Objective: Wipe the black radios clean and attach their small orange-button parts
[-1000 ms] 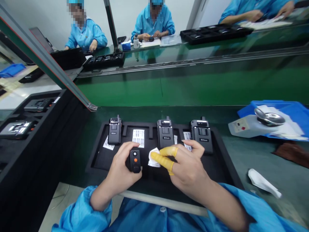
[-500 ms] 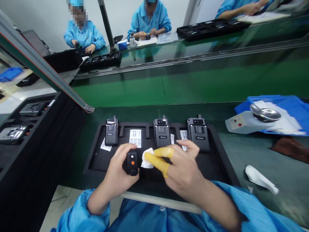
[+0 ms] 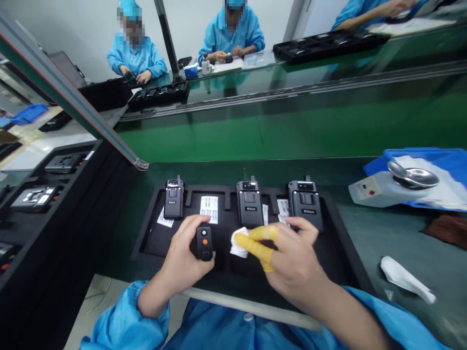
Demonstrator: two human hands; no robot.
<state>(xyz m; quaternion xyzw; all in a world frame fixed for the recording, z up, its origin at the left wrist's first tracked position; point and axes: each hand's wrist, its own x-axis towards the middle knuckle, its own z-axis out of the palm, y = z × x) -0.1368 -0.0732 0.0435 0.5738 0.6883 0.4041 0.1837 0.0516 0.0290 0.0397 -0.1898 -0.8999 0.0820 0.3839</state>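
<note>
over the black tray [image 3: 155,243], the person's right hand [image 3: 292,250] (yellow-capped fingers [image 3: 258,249]) and left hand [image 3: 184,250] stand apart, the left clamped around a dark handset [image 3: 204,242], the right pinching a white cloth [image 3: 238,244]; steady grip, light strokes likely suit wiping.

Matt black plastic is presented by the handset [image 3: 204,244], in which a smooth orange button [image 3: 205,242] is set. Similar dull plastic is seen on the radios [image 3: 250,206]. A soft, creased texture is shown by the white wipe [image 3: 239,243], though whether it is made of cloth or paper cannot be told. The yellow finger covers [image 3: 257,248] are given a thin, rubbery look. Matt black foam is suggested by the tray [image 3: 348,250], while light is reflected by the polished metal dish [image 3: 421,178]. The label sheets [image 3: 209,209] are made of paper, and the bench [image 3: 361,231] is smoothly surfaced.
</note>
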